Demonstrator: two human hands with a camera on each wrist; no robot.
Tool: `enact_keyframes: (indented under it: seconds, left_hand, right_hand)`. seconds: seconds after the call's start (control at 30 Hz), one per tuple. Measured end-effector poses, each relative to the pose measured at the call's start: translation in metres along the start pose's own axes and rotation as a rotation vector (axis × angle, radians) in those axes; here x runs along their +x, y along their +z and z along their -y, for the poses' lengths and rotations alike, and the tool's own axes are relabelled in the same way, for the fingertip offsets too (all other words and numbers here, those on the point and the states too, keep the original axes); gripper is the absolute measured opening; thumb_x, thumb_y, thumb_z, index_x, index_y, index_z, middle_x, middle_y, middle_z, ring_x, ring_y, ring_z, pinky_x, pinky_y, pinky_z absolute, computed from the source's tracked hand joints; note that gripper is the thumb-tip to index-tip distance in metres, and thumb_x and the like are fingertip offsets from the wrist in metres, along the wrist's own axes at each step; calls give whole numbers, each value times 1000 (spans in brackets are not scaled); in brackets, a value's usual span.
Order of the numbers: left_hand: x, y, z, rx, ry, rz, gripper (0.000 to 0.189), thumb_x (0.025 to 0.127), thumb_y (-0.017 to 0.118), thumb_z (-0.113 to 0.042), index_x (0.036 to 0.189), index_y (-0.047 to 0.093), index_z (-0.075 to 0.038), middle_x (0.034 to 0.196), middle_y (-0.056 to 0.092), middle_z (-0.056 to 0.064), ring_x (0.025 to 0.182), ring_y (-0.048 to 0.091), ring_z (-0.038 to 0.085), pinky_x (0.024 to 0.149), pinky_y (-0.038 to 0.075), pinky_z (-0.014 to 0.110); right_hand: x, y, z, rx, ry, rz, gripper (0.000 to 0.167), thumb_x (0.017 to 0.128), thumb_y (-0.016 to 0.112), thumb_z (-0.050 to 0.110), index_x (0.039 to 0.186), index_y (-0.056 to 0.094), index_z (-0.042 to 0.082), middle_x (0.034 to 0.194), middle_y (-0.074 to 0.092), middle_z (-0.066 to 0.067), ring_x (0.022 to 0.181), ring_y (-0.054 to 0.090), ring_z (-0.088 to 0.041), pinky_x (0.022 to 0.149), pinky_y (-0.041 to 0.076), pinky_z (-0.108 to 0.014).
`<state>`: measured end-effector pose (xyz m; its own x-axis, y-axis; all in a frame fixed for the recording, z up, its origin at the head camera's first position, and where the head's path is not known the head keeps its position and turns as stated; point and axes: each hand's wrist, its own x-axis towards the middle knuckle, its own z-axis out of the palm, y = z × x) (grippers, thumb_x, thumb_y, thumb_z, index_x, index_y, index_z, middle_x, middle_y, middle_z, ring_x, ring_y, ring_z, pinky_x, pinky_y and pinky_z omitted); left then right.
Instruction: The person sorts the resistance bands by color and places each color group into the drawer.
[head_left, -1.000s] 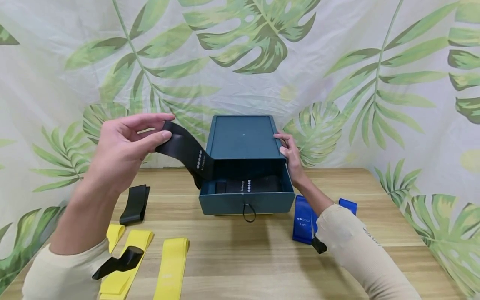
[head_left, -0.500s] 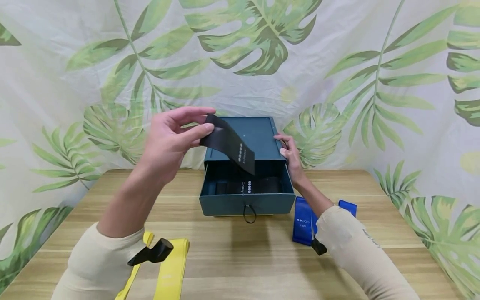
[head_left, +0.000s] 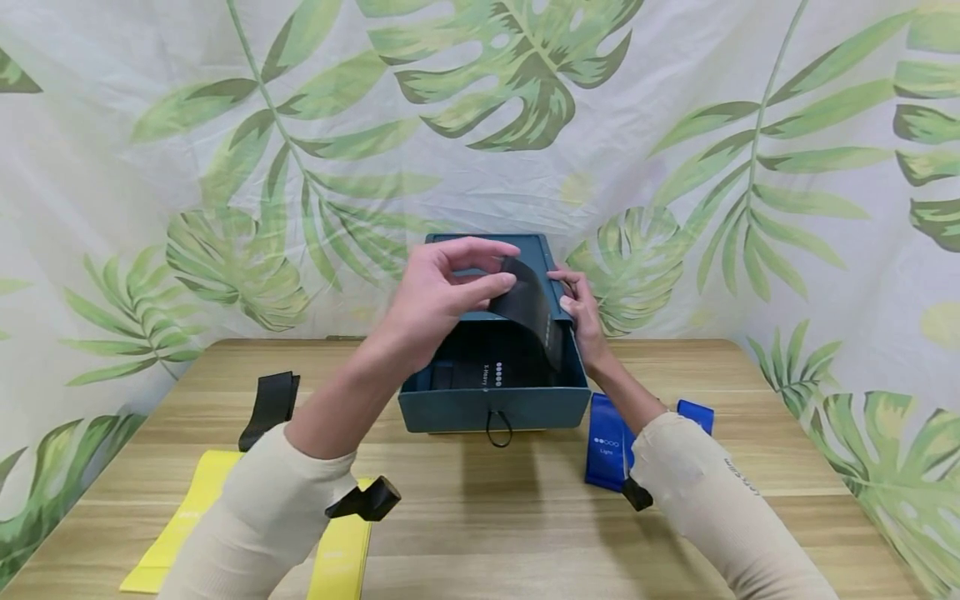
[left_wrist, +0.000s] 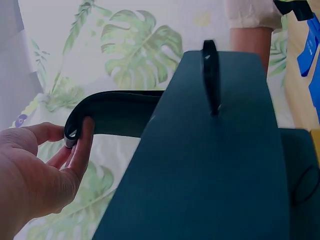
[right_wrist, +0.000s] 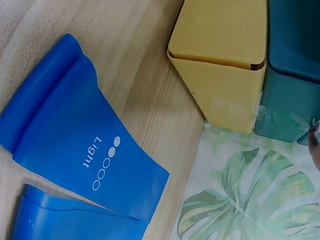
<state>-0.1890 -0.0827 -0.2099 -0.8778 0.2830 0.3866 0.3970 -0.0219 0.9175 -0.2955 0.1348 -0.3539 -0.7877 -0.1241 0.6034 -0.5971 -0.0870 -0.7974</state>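
Note:
My left hand (head_left: 450, 287) pinches one end of a black resistance band (head_left: 531, 304) between thumb and fingers. The band slopes down to the right, its lower end inside the pulled-out drawer (head_left: 495, 410) of a teal drawer box (left_wrist: 215, 165). Another black band (head_left: 468, 377), printed "X-Heavy", lies flat on the drawer's floor. My right hand (head_left: 585, 317) grips the box's upper right edge with fingers and thumb. Only a bit of the right hand (right_wrist: 315, 150) shows at the edge of the right wrist view.
Yellow bands (head_left: 341, 558) and a folded black band (head_left: 270, 408) lie on the table's left. Blue bands (right_wrist: 92, 135) marked "Light" lie on the right, near my right forearm. Beneath the teal box is a yellow box (right_wrist: 220, 92). A leaf-print cloth (head_left: 480, 125) hangs behind.
My left hand has carried the black band rightward from the drawer's left side, above the drawer, then lowered its free end inside at the right. My right hand has stayed on the box.

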Motion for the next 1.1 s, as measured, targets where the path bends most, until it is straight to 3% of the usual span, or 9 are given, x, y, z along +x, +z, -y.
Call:
enact_keyframes:
  seconds: [0.13, 0.27, 0.33, 0.37, 0.47, 0.57, 0.8, 1.1]
  left_hand:
    - [6, 13, 5, -26, -19, 27, 30, 94, 70, 4, 125, 70, 7, 93, 70, 8, 91, 75, 26, 82, 62, 39]
    - [9, 20, 6, -46, -38, 35, 30, 94, 70, 4, 124, 70, 7, 94, 71, 10, 96, 75, 31, 87, 61, 44]
    - [9, 21, 7, -53, -49, 30, 29, 94, 70, 4, 123, 70, 6, 94, 71, 10, 96, 74, 30, 89, 61, 46]
    - [9, 20, 8, -51, -55, 26, 28, 94, 70, 4, 123, 71, 6, 93, 71, 9, 94, 73, 28, 88, 61, 44]
    - [6, 14, 12, -33, -83, 8, 27, 95, 70, 2, 121, 72, 4, 92, 71, 7, 90, 70, 23, 83, 61, 39]
    - [0, 3, 18, 27, -115, 4, 26, 95, 71, -1, 121, 72, 2, 95, 72, 6, 86, 68, 18, 76, 60, 34]
    - [-14, -25, 33, 200, -191, 99, 29, 94, 74, 0, 121, 71, 7, 101, 76, 15, 83, 74, 16, 78, 62, 34]
    - [-19, -43, 41, 382, -188, 140, 30, 95, 74, -4, 124, 72, 4, 102, 77, 18, 81, 75, 23, 79, 63, 37]
  right_hand:
    - [0, -1, -1, 26, -6, -1, 49, 92, 37, 16, 133, 45, -9, 159, 32, -29, 150, 32, -33, 118, 30, -36]
    - [1, 0, -1, 74, -1, -6, 45, 91, 36, 12, 133, 47, -2, 154, 37, -30, 135, 45, -20, 106, 39, -25]
    - [1, 0, 0, 71, 9, -10, 46, 91, 36, 12, 134, 47, -2, 154, 37, -29, 133, 45, -19, 104, 39, -24]
    - [1, 1, 0, 59, 7, -9, 47, 91, 36, 13, 133, 46, -5, 155, 35, -30, 138, 42, -21, 109, 37, -28]
    - [1, 1, -1, 6, 10, -16, 51, 92, 38, 17, 133, 44, -12, 159, 31, -30, 150, 32, -33, 121, 27, -43]
    - [2, 2, -1, -31, -3, -16, 55, 92, 39, 20, 134, 41, -16, 160, 29, -32, 154, 22, -42, 125, 15, -57]
    - [2, 0, 0, -12, -7, -13, 54, 92, 38, 17, 134, 42, -17, 161, 28, -32, 154, 23, -42, 124, 19, -51]
    - [1, 0, -1, -6, 11, -15, 54, 92, 38, 16, 134, 40, -17, 161, 28, -31, 153, 24, -41, 120, 25, -39]
